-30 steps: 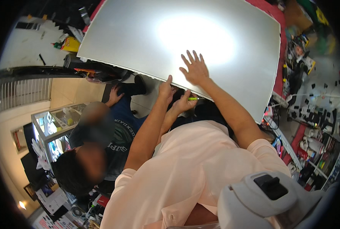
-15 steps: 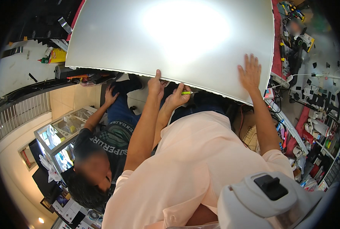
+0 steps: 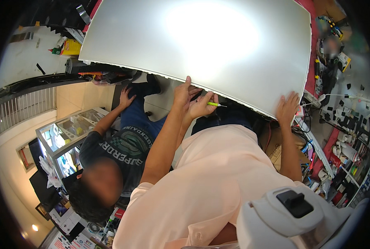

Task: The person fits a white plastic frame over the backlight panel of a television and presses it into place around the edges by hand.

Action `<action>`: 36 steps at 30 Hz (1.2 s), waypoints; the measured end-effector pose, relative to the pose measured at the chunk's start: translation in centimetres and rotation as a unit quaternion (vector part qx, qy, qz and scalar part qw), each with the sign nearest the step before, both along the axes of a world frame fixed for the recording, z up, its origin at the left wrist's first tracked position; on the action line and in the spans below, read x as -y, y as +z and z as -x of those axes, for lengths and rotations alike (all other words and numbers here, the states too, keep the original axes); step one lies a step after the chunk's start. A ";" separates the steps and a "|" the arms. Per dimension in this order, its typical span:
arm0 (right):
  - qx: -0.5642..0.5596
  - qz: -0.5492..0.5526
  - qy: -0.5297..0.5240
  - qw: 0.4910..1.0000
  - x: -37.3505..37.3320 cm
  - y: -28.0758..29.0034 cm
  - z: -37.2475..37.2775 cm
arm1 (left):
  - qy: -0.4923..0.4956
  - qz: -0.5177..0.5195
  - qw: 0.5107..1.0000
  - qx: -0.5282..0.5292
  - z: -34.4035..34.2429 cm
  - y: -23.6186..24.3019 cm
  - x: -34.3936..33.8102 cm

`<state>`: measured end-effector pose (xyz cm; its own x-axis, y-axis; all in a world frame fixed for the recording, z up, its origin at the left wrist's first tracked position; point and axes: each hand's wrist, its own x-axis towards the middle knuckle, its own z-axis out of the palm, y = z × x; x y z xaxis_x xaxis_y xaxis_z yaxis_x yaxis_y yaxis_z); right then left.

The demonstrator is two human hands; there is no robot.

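A large white glossy panel (image 3: 234,74) with a thin, ragged-looking edge spans the upper middle. My left hand (image 3: 183,94) grips its near edge, thumb on top and fingers underneath. Over the panel's near right corner lies my right hand (image 3: 288,108), its fingers stretched on the top face. Close beside my left hand, partly behind that forearm, a co-worker's hand (image 3: 201,106) holds a slim yellow-green screwdriver (image 3: 213,103) just below the panel edge. What lies under the panel is mostly hidden.
At the left, the co-worker (image 3: 126,145) in a dark shirt sits close to my arm, one hand on a knee. Behind is a glass display case (image 3: 72,128). Red padding (image 3: 313,45) borders the panel; tools and cables clutter the right (image 3: 334,29).
My right hand has slid nearer, from flat on the panel to its near right corner. My left hand keeps its grip on the edge. The whole view has shifted slightly.
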<state>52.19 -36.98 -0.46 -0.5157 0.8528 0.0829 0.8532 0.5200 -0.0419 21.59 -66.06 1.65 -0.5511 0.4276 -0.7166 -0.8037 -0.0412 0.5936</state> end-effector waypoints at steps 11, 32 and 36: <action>-0.257 0.577 -0.206 0.747 12.5 4.5 0.0 | -0.153 0.035 0.986 0.061 0.1 1.2 0.3; -0.541 0.711 -0.227 0.388 17.6 1.1 13.7 | -0.115 -0.071 0.991 0.014 -4.7 -0.8 -0.1; -0.527 0.691 -0.238 0.433 17.6 0.5 14.0 | -0.059 -0.045 0.989 -0.131 -6.5 -2.3 -2.0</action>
<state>38.19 -54.58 0.05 -0.5517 0.4520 -0.7010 -0.0219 -0.8480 -0.5295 28.13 -64.06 -0.67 -0.6545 0.5560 -0.5123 -0.6260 -0.0185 0.7796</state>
